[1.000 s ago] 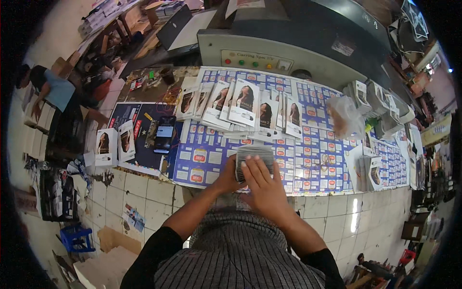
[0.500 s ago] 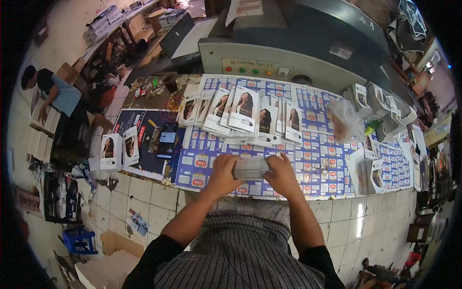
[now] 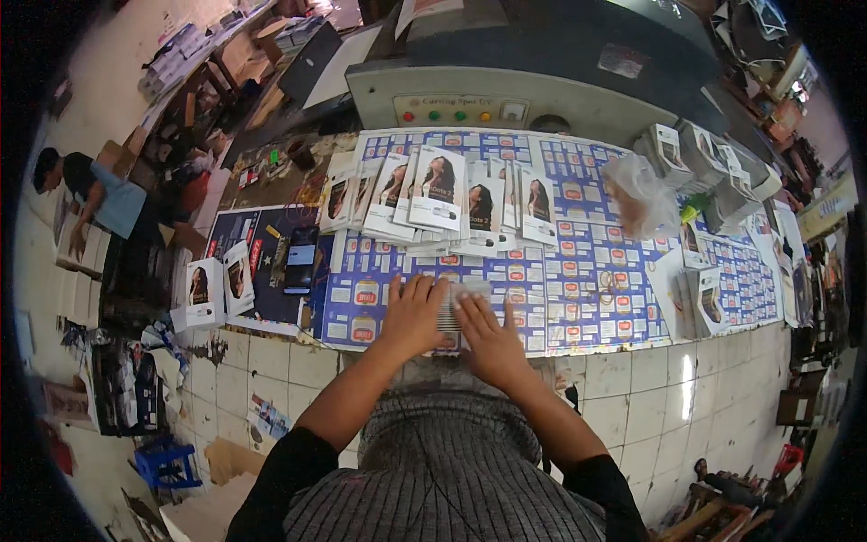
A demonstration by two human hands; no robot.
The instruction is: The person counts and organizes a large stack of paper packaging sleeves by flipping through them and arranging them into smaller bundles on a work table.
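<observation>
A small stack of thin grey-white pieces (image 3: 470, 288), perhaps cards or folded boxes, lies near the table's front edge between my hands. My left hand (image 3: 414, 316) rests along its left side, fingers stretched forward. Over the stack's right part lies my right hand (image 3: 492, 341), fingers extended and thumb apart, hiding some of it. Beyond my hands, several white printed boxes (image 3: 438, 190) with a picture of a long-haired person overlap in a loose pile.
A blue printed sheet (image 3: 578, 316) covers the table. To the left are a phone (image 3: 301, 257) and upright boxes (image 3: 204, 294). A clear plastic bag (image 3: 643, 199) and stacked boxes (image 3: 709, 163) stand right. A machine (image 3: 542, 95) backs the table; another person (image 3: 113, 199) is far left.
My hands have lowered the stack onto the table from a grip at its two ends. The right hand's fingers now lie flat over it. The view has shifted slightly.
</observation>
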